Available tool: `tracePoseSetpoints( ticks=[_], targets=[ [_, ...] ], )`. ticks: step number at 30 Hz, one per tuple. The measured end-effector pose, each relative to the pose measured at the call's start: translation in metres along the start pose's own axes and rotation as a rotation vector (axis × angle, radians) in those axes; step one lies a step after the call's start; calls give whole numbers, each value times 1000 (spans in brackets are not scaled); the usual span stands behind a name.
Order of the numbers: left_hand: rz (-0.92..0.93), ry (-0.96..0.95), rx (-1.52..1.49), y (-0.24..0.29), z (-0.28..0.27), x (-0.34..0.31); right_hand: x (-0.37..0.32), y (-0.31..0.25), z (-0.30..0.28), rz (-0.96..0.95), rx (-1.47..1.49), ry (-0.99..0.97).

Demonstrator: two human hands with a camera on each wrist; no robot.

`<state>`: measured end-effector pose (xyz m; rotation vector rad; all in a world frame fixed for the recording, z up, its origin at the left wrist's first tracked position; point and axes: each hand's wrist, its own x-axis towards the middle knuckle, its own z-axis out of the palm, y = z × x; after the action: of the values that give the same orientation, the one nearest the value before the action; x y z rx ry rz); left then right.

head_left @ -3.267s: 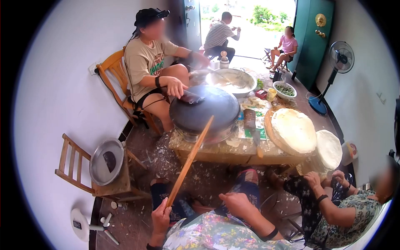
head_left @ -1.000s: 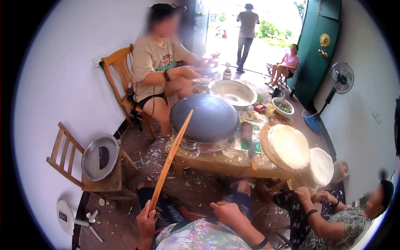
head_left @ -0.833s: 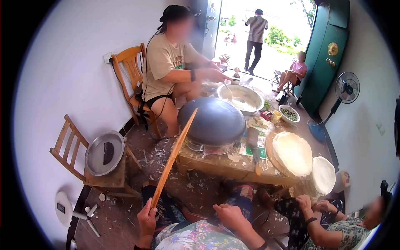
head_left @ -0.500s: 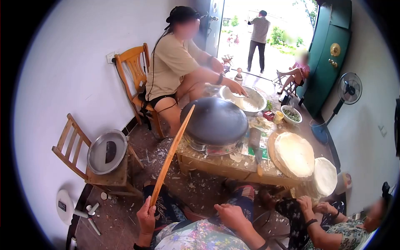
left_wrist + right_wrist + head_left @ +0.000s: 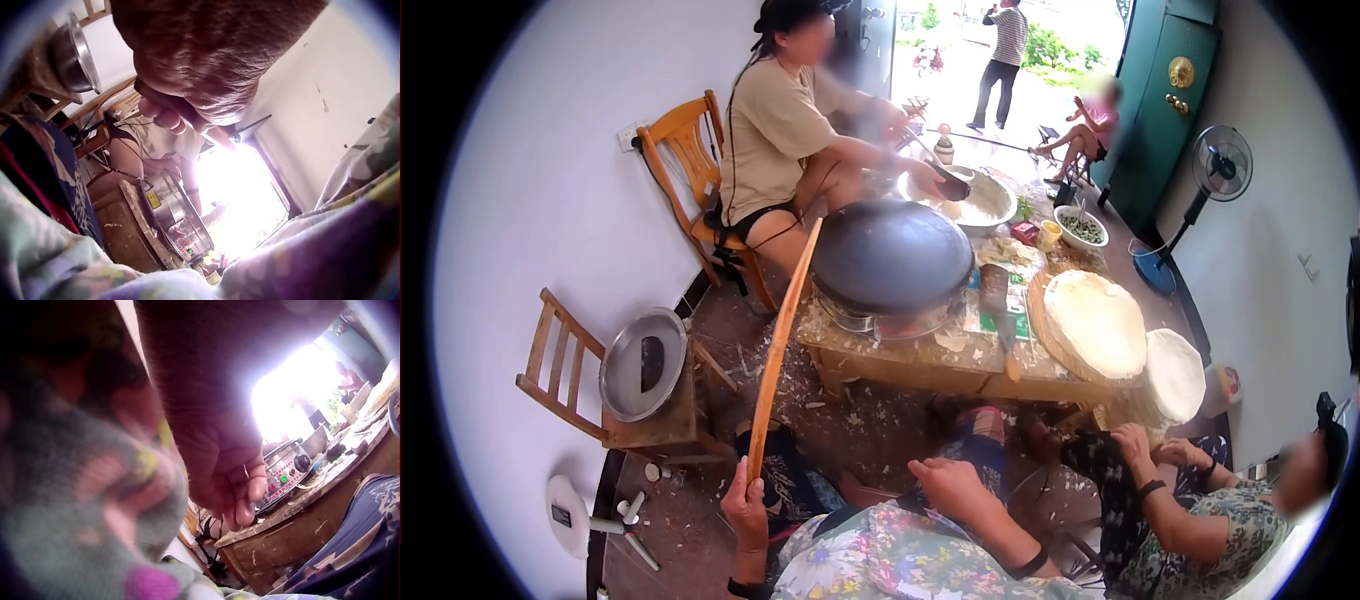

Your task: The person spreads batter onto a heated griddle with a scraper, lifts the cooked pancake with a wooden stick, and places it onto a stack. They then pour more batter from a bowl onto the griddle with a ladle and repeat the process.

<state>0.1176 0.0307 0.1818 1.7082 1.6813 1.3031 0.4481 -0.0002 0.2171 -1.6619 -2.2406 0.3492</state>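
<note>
In the head view my left hand [image 5: 745, 508] grips the lower end of a long, tapered wooden stick [image 5: 774, 365], which stands up with its tip near the left edge of the round dark griddle [image 5: 890, 255]. The left wrist view shows that hand [image 5: 200, 56] with its fingers curled round the stick, mostly hidden by the palm. My right hand [image 5: 960, 492] lies over my lap, its fingers loosely curled and nothing seen in them; the right wrist view shows the same hand [image 5: 228, 469] below the bright doorway.
Low table [image 5: 900, 362] bears a batter bowl [image 5: 998, 205], flat scraper [image 5: 994, 290] and stacked flatbreads [image 5: 1100, 325]. A person [image 5: 775, 140] sits beyond the griddle, another [image 5: 1200, 520] at right. A metal basin [image 5: 622, 380] sits on a wooden chair at left.
The stick's tip has swung left, from in front of the griddle to its left edge. The person opposite now holds a dark tool over the bowl. The striped-shirt person stood up and moved outside.
</note>
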Motion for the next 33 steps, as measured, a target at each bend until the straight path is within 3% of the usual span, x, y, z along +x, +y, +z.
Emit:
tracePoseSetpoints(
  ticks=[23, 33],
  targets=[
    [-59, 62, -72, -7, -4, 9, 3, 1, 5, 28, 13, -116],
    [-65, 54, -44, -12, -8, 8, 2, 0, 11, 4, -1, -80]
  ],
)
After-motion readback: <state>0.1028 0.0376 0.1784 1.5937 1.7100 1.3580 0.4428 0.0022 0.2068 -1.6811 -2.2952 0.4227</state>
